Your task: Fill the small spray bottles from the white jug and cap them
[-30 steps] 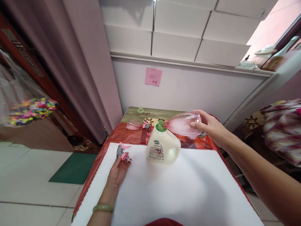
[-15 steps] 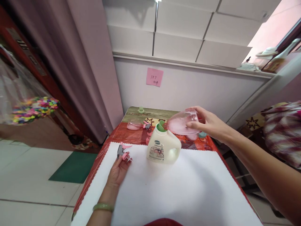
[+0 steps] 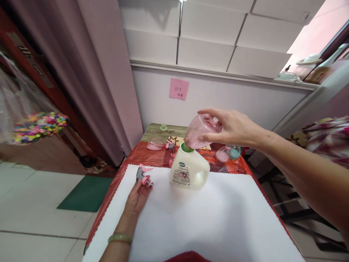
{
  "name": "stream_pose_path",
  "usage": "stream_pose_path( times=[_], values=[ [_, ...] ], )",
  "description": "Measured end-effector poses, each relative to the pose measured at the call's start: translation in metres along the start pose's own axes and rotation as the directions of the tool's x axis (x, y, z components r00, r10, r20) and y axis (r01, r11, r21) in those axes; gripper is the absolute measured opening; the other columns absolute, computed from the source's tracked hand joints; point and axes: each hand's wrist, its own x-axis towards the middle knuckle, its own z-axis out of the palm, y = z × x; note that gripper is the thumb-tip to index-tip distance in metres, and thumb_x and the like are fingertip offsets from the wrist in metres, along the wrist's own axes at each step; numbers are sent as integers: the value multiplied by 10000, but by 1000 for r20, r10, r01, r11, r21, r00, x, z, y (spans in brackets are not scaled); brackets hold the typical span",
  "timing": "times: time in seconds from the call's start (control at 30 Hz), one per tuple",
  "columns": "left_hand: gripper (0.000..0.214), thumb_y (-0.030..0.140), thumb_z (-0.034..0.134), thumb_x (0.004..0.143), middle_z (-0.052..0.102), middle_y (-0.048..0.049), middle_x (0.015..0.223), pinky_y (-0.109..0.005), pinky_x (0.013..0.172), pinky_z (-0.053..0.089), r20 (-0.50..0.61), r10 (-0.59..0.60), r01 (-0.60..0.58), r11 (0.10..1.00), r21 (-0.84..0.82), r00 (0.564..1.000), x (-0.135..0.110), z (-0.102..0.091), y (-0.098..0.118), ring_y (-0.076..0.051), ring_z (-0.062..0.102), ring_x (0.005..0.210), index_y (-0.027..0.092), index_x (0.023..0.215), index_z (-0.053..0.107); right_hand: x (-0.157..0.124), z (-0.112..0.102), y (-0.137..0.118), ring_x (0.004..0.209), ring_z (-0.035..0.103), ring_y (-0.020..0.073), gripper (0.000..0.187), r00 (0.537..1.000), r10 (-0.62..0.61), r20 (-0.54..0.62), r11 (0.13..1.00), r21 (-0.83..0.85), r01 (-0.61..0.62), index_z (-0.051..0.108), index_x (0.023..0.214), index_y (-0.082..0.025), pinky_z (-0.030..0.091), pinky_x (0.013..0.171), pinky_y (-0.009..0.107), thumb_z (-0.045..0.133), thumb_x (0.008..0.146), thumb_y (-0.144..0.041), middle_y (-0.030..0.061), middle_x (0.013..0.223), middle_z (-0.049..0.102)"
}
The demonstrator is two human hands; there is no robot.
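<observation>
My right hand [image 3: 227, 127] grips a clear pink bottle [image 3: 197, 131] near its base. The bottle is tipped steeply, its mouth down at the green-rimmed opening [image 3: 186, 147] of a cream jug [image 3: 188, 169]. Whether liquid is flowing I cannot tell. The jug stands upright on the white mat, with a label on its front and a handle at its right. Left of the jug, my left hand [image 3: 138, 198] rests palm up on the mat, its fingers closed on a pink and grey spray trigger head [image 3: 143, 175].
Behind the jug on the table are a pink-filled bottle [image 3: 156, 145], another spray head [image 3: 170, 145], a green cap [image 3: 163, 127], and pink [image 3: 223, 155] and teal [image 3: 235, 152] containers at the right. A white wall [image 3: 218, 94] rises behind the white mat [image 3: 191, 225].
My right hand has risen and shifted left, tilting the pink bottle more steeply into the jug's opening. The containers behind it now show more. My left hand has stayed put.
</observation>
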Motion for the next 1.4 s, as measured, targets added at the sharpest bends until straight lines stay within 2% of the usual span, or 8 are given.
stream_pose_path(
  times=[0.17, 0.33, 0.67, 0.93, 1.17, 1.4],
  values=[
    [137, 189, 673, 979, 802, -91, 1059, -376, 825, 650, 1, -5, 5, 1000, 11, 1000, 0, 1, 1, -171, 745, 843, 197, 1084, 760, 17, -11, -18, 938, 751, 327, 772, 998, -62, 11, 990, -125, 63, 632, 1471, -266, 518, 761, 369, 710, 798, -635, 99, 1093, 810],
    [104, 186, 686, 970, 801, -91, 1043, -379, 822, 655, -8, -7, 7, 1000, 14, 1000, 0, 1, 0, -177, 750, 843, 195, 1039, 763, 21, -16, -28, 942, 743, 320, 746, 997, -79, 27, 980, -182, 82, 645, 1452, -285, 496, 758, 359, 691, 807, -657, 95, 1115, 807],
    [140, 175, 659, 983, 799, -107, 1060, -380, 807, 660, -9, 5, -5, 1000, 14, 1000, 0, 3, 0, -178, 744, 840, 176, 1074, 765, 20, -17, -24, 924, 729, 306, 752, 998, -51, 44, 985, -160, 58, 636, 1455, -283, 475, 741, 346, 690, 804, -656, 90, 1068, 803],
    [142, 190, 709, 954, 796, -103, 1071, -381, 819, 654, 11, -5, 4, 1000, 10, 1000, 1, -1, 0, -186, 748, 850, 192, 1086, 763, 20, -15, -21, 922, 732, 312, 757, 997, -69, 34, 988, -133, 73, 642, 1444, -279, 484, 753, 353, 705, 796, -665, 90, 1061, 805],
    [228, 207, 702, 965, 795, -89, 1095, -384, 849, 648, 29, -13, 13, 1000, 0, 999, 3, -4, -1, -181, 748, 885, 228, 1187, 749, 19, -16, -20, 895, 733, 314, 778, 997, -66, 30, 989, -131, 70, 645, 1442, -274, 469, 728, 348, 692, 796, -704, 91, 1038, 807],
    [229, 202, 725, 952, 783, -108, 1121, -398, 848, 646, 46, -10, 10, 1000, -10, 999, 3, -5, 0, -193, 751, 875, 203, 1180, 745, 19, -15, -19, 888, 735, 305, 792, 997, -70, 27, 989, -127, 73, 644, 1446, -272, 472, 742, 350, 699, 790, -712, 87, 1045, 806]
  ],
)
